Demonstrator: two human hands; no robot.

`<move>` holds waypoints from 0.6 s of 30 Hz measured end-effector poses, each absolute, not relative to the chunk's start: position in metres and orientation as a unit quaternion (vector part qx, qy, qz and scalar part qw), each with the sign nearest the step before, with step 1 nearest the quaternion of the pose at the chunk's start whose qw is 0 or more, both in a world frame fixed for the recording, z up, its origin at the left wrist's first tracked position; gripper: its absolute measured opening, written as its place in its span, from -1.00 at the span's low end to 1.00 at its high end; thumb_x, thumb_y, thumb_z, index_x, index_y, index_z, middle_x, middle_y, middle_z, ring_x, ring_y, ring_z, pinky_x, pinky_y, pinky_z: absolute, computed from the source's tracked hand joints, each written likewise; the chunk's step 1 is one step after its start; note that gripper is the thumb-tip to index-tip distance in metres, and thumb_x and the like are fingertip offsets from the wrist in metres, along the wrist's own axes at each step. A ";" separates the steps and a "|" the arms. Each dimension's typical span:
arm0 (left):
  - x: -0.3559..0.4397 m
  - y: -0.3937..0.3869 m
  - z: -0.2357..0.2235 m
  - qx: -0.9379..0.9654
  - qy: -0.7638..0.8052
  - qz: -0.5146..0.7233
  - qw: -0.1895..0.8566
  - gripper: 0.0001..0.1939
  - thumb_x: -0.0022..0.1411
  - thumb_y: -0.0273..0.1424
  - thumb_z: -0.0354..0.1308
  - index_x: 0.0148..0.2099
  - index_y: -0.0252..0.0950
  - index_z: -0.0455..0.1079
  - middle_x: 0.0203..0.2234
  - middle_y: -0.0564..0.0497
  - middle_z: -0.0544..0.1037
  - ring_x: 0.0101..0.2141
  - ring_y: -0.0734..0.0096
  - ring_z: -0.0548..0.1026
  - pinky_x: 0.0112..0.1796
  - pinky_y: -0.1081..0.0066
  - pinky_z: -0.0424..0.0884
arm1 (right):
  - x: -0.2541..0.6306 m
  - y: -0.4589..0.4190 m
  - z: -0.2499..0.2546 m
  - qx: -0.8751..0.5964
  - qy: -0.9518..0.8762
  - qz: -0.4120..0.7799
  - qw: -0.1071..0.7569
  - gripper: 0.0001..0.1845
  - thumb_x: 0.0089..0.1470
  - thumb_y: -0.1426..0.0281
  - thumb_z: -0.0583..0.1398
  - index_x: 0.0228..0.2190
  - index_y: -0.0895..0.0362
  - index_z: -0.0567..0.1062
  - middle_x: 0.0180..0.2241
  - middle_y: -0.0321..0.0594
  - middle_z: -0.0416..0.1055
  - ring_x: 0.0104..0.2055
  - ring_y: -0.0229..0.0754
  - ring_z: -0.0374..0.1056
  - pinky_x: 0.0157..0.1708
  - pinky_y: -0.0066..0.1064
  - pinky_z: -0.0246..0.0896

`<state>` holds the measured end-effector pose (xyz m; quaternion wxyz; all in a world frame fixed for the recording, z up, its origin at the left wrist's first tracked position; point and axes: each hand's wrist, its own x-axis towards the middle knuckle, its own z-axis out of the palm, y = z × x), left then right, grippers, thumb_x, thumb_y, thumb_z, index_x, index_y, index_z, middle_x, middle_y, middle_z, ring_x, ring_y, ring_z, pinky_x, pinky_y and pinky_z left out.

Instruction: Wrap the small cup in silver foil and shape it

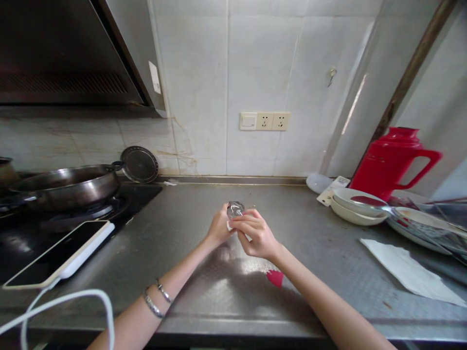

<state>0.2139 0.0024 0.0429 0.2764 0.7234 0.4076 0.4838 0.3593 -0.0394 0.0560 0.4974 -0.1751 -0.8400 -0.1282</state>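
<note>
Both my hands meet over the middle of the steel counter (204,272). My left hand (219,227) and my right hand (255,234) are closed together around a small shiny silver object (235,209), which sticks up above the fingers. It looks like crumpled foil or a small wrapped thing; I cannot make out what it is. A bit of white shows between the fingers under it. My left wrist wears bracelets (156,297).
A phone on a white power bank (60,255) with a white cable lies on the stove at left, beside a wok (69,183). At right stand a red jug (392,163), stacked bowls and plates (359,206) and a white paper sheet (408,272). A small pink-red scrap (275,278) lies on the counter.
</note>
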 end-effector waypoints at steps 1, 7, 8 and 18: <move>0.215 0.002 0.044 0.715 0.419 0.478 0.291 -0.63 -0.12 -0.38 0.28 -0.20 -0.29 0.31 -0.49 0.08 0.50 -0.50 0.42 0.45 -0.54 0.52 0.29 | 0.361 -0.039 0.057 -0.179 -0.832 -0.117 0.511 -0.62 0.06 0.60 0.05 -0.13 0.05 0.45 -0.30 -0.20 0.57 -0.26 -0.17 0.50 -0.14 -0.20 0.31; 0.222 -0.003 0.047 0.684 0.450 0.468 0.334 -0.43 -0.13 -0.14 0.35 -0.10 -0.31 0.34 -0.44 0.04 0.52 -0.55 0.47 0.42 -0.61 0.53 0.29 | 0.378 -0.021 0.061 -0.348 -0.687 -0.051 0.636 -0.77 0.17 0.46 0.08 -0.24 0.04 0.53 -0.29 -0.17 0.57 -0.27 -0.13 0.48 -0.22 -0.26 0.35; 0.223 -0.004 0.047 0.687 0.447 0.472 0.326 -0.42 -0.14 -0.14 0.37 -0.10 -0.32 0.34 -0.44 0.04 0.52 -0.53 0.47 0.42 -0.58 0.53 0.30 | 0.380 -0.018 0.060 -0.369 -0.666 -0.038 0.647 -0.79 0.17 0.42 0.09 -0.25 0.05 0.54 -0.29 -0.17 0.58 -0.26 -0.12 0.48 -0.23 -0.27 0.37; 0.224 -0.008 0.050 0.704 0.421 0.485 0.303 -0.37 -0.10 -0.18 0.36 0.03 -0.29 0.33 -0.44 0.05 0.52 -0.43 0.39 0.47 -0.46 0.49 0.38 | 0.378 -0.014 0.059 -0.335 -0.707 0.255 0.568 -0.70 0.18 0.28 0.11 -0.10 0.05 0.52 0.08 -0.13 0.39 0.12 -0.04 0.32 0.09 -0.13 0.25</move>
